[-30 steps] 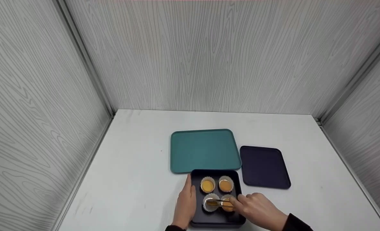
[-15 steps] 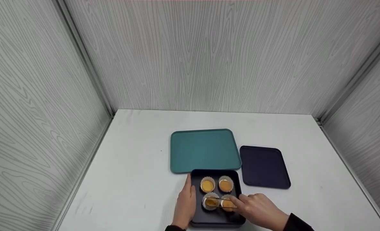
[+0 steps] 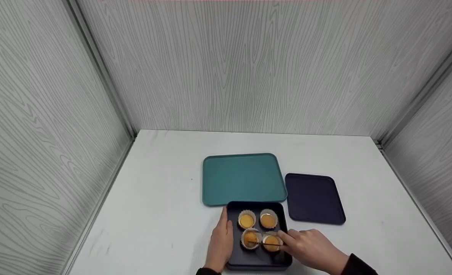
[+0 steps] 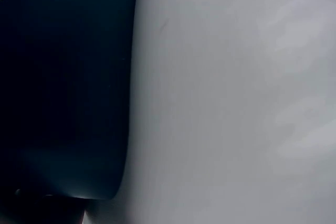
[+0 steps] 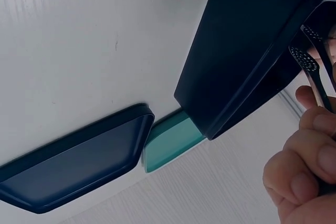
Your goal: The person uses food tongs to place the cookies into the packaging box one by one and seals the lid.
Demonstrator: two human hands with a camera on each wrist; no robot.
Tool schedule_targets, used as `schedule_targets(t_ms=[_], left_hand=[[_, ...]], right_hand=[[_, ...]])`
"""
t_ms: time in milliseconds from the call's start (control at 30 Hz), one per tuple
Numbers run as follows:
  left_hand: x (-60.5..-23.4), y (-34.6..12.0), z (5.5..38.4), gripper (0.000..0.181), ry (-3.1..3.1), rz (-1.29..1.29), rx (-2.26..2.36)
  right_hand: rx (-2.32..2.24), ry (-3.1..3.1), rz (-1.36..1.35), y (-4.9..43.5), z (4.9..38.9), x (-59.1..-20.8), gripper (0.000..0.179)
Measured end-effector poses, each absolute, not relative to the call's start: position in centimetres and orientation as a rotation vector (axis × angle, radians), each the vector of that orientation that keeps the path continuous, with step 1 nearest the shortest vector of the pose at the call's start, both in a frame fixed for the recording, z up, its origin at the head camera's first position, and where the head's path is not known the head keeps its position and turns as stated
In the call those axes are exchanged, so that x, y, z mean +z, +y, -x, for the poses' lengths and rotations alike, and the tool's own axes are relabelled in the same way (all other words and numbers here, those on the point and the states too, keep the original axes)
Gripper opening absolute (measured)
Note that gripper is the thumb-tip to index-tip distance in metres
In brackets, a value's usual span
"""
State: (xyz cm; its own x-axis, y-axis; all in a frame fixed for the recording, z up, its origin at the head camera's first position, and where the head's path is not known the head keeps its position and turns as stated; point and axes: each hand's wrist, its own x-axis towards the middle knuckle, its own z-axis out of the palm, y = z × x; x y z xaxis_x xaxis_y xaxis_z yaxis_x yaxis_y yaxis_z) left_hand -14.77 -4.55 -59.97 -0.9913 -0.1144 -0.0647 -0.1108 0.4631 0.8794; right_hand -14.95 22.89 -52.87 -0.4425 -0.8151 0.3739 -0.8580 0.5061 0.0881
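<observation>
A deep dark-blue baking pan (image 3: pixel 258 261) holds several small yellow cakes in pleated white paper cups. My left hand (image 3: pixel 219 244) rests along the pan's left side with straight fingers, thumb near the rim. The left wrist view shows mostly the pan's outer wall (image 4: pixel 68 87). My right hand (image 3: pixel 311 248) grips tongs (image 3: pixel 269 244) from the right; they reach across the front right cake (image 3: pixel 272 244) to the front left cake (image 3: pixel 250 238). In the right wrist view, the perforated tips (image 5: pixel 304 60) stand apart over the pan's edge. Whether they touch the front left cake I cannot tell.
A teal tray (image 3: pixel 243 179) lies just beyond the pan on the white table (image 3: pixel 153 221). To its right is a smaller dark tray (image 3: pixel 315 198). Light wood-grain panels (image 3: pixel 226 68) close off the back and both sides.
The tongs' arms have spread apart at the front left cup, and its cake shows more fully. My right hand has shifted slightly to the right. The left hand keeps its place.
</observation>
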Motion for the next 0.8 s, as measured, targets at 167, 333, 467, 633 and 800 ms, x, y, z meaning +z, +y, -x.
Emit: schedule_targets(t_ms=[167,333,467,633,800], left_hand=[[-60.0,-4.6,14.9,0.054,-2.669,-0.203,-1.62],[-60.2,-4.6,14.9,0.054,-2.657,-0.182,-1.604],[-60.2,-4.6,14.9,0.054,-2.66,-0.191,-1.605],[-60.2,-4.5,14.9,0.054,-2.659,-0.204,-1.615],[-60.1,-4.5,14.8,0.053,-2.657,-0.194,-1.599]], right_hand=[[0.186,-2.403,-1.339,23.4,15.1,-52.7,0.036],[0.188,-2.378,-1.282,24.0,15.5,-52.5,0.037],[0.181,-2.358,-1.229,24.8,15.7,-52.3,0.038],[0.178,-2.374,-1.159,25.7,16.0,-51.8,0.04],[0.186,-2.371,-1.085,26.5,16.2,-51.4,0.036]])
